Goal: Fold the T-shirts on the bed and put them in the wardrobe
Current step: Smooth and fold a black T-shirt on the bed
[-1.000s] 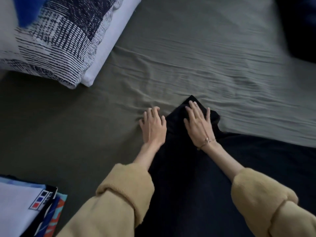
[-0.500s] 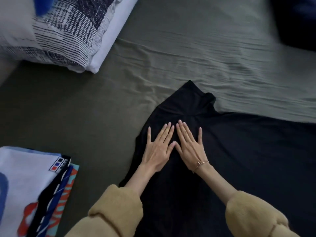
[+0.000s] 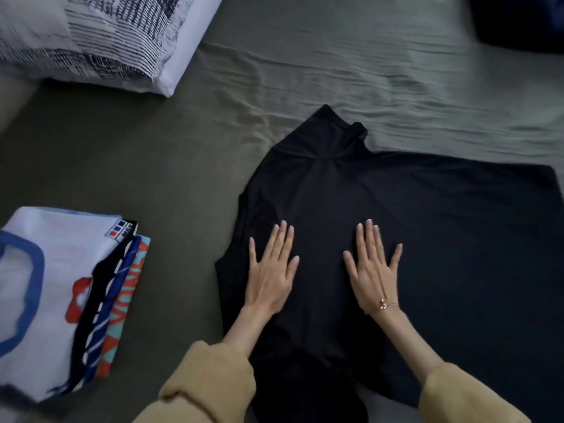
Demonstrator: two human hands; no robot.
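Nearest, two tan sleeves [image 3: 210, 383] enter from the bottom edge, cut off by the frame. Both hands lie palm-down on a black T-shirt [image 3: 427, 239] spread on the bed [image 3: 152, 178]. The left hand [image 3: 270, 276] and the right hand [image 3: 370, 270] press flat, fingers [image 3: 282, 239] straight and slightly spread, gripping nothing. A thin bracelet [image 3: 383, 305] circles the right wrist. Left of the fingers sits a stack of folded T-shirts [image 3: 61, 294], partly cut off. Beyond the fingers, the shirt's neck points away. Farther left, a patterned pillow [image 3: 100, 38]. Far right, a dark shape [image 3: 518, 19], hard to make out.
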